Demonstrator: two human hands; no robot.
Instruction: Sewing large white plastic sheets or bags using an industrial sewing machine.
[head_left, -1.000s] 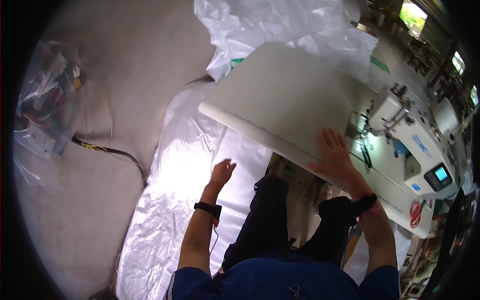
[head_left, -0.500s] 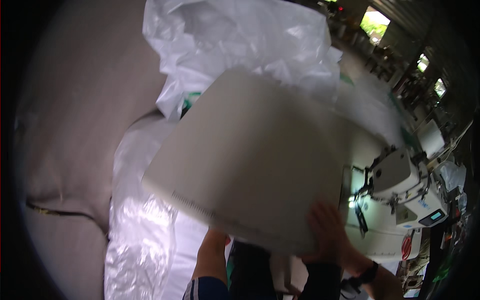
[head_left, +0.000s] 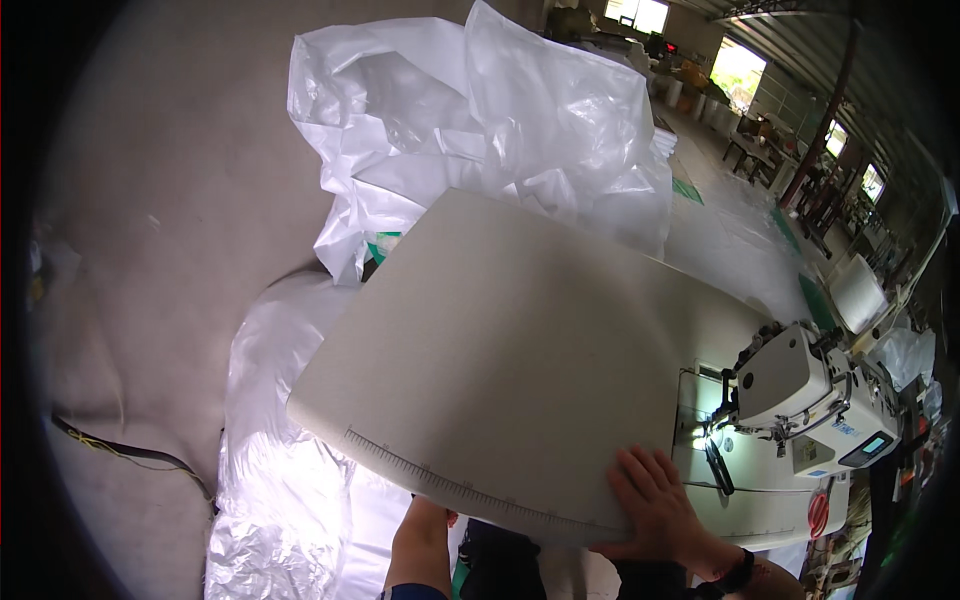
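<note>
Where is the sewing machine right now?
In the head view, the white sewing machine is at the right, on the pale table, up and to the right of the person's right hand.

A pale, smooth table (head_left: 480,350) with rounded corners slants across the view, a dark-marked ruler scale (head_left: 440,474) running along its near edge. The white sewing machine (head_left: 815,400) stands on its right part, where a small lamp throws a bright patch around the needle area. A red looped handle (head_left: 819,512) lies near the right end. The right hand (head_left: 648,500) rests on the surface at the near edge, fingers extended, just left of the machine.
</note>
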